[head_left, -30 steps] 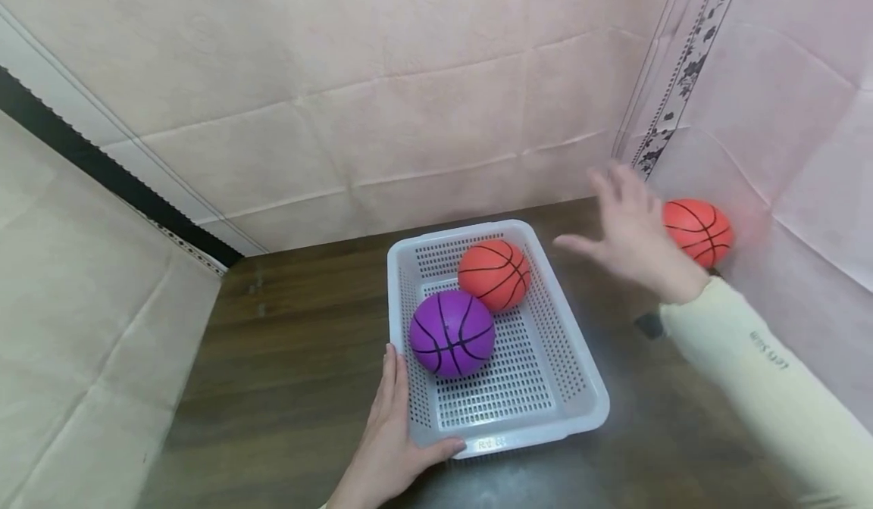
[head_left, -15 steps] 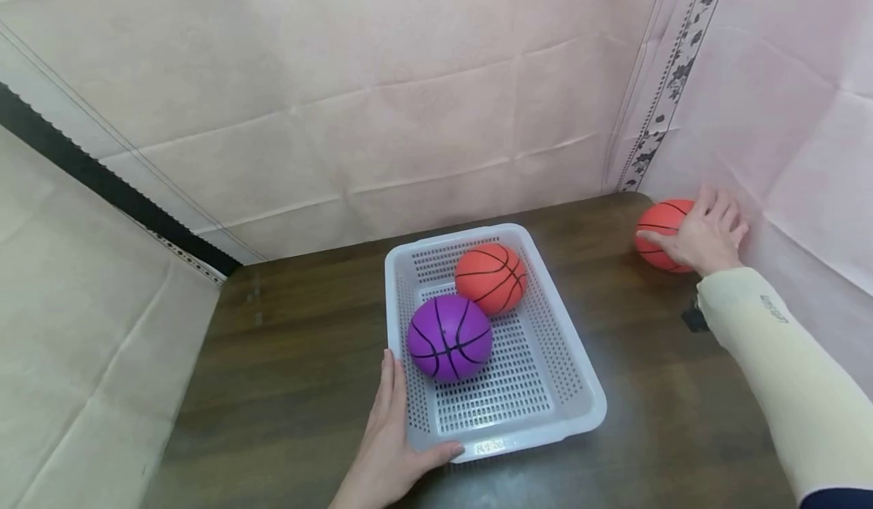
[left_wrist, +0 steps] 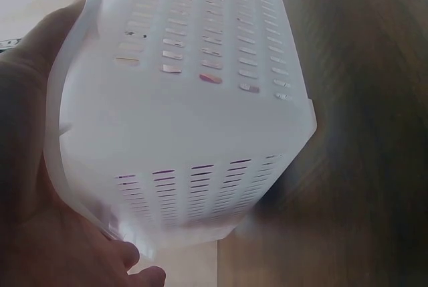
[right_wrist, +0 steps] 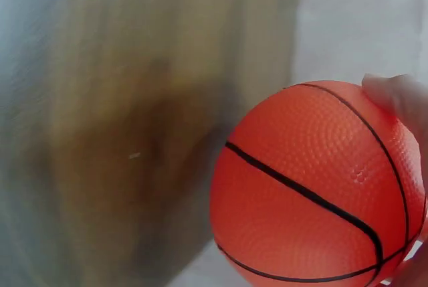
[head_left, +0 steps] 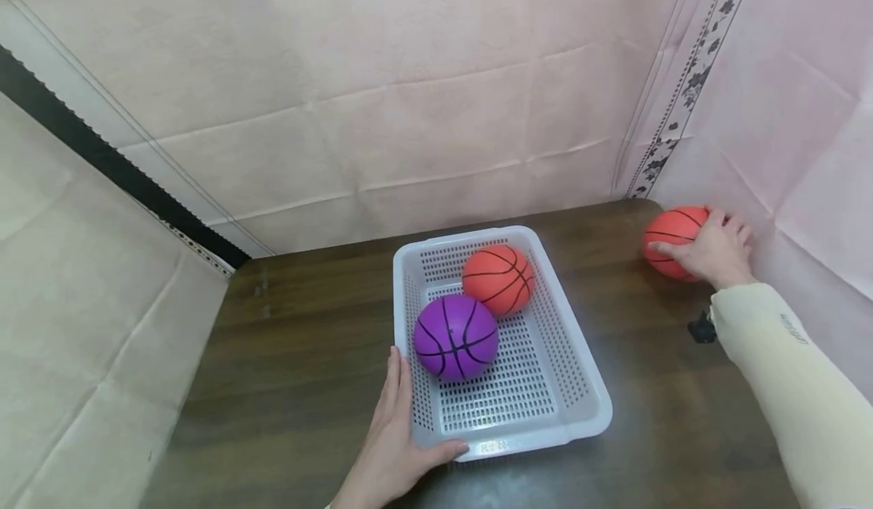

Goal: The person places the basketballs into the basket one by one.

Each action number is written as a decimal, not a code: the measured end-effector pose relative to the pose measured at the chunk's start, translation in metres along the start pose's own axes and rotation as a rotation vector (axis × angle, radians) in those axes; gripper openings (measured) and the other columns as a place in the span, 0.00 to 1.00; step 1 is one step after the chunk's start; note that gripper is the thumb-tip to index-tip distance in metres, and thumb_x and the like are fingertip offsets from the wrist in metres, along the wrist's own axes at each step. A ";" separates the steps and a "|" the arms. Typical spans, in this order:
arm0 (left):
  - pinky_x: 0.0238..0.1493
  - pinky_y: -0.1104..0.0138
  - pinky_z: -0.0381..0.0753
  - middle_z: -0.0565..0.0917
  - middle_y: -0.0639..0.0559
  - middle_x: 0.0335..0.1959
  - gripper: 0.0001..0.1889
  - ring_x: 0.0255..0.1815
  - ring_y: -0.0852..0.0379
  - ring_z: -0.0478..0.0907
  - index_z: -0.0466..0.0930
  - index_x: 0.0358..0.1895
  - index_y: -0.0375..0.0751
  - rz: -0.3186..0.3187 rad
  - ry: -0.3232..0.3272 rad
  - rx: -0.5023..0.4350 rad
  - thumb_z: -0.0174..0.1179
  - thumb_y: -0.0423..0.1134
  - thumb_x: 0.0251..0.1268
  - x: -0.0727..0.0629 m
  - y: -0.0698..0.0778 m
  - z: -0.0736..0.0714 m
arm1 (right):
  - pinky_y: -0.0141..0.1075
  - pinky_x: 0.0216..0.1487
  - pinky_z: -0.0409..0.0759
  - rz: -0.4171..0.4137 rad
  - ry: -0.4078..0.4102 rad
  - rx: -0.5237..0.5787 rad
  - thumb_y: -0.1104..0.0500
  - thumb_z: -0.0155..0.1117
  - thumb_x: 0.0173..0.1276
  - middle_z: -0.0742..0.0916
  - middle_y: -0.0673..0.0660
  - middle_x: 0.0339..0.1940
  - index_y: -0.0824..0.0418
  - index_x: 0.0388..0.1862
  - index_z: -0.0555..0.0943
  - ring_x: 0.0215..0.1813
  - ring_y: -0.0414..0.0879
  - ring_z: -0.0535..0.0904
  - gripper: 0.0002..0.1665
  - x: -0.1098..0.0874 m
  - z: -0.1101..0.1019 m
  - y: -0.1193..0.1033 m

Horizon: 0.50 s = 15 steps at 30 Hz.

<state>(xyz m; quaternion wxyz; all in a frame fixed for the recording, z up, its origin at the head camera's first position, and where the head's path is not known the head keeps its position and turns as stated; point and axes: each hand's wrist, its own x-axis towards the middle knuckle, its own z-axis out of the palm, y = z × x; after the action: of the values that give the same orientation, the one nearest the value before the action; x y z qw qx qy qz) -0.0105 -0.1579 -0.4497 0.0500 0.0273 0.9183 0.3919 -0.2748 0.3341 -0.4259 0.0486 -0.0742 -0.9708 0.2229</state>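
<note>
In the head view a white perforated plastic basket [head_left: 569, 335] stands on the table. Inside it lie a purple toy basketball [head_left: 455, 338] and, behind and touching it, an orange toy basketball [head_left: 498, 279]. My left hand [head_left: 389, 441] holds the basket's near left corner, thumb on the front rim and fingers along the left side. In the left wrist view this hand [left_wrist: 40, 186] wraps the rim. At the far right my right hand [head_left: 719, 251] grips a second orange basketball [head_left: 671, 232], also large in the right wrist view [right_wrist: 314, 186]. Whether this ball touches the table I cannot tell.
The dark wooden table [head_left: 293, 388] extends left and right of the basket. A pale cloth wall [head_left: 409, 115] borders its back. Another cloth wall [head_left: 818, 213] rises close beside the right hand, and a third [head_left: 89, 304] stands on the left.
My right hand has moved right, from beside the far ball onto it, and now grips it. That ball has shifted slightly left. The left hand and basket stay in place.
</note>
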 end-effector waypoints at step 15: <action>0.67 0.36 0.51 0.25 0.64 0.78 0.71 0.78 0.43 0.35 0.29 0.79 0.53 0.019 0.020 0.017 0.72 0.69 0.38 0.001 -0.001 0.001 | 0.62 0.40 0.79 -0.432 -0.042 0.341 0.40 0.84 0.39 0.67 0.57 0.64 0.46 0.73 0.60 0.56 0.60 0.69 0.63 -0.130 -0.038 -0.136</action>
<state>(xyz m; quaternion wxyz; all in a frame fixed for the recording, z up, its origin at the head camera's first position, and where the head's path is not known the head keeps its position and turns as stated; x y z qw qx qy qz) -0.0113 -0.1578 -0.4509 0.0369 0.0328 0.9217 0.3847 -0.1589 0.2080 -0.3396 0.0865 0.1484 -0.9133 0.3692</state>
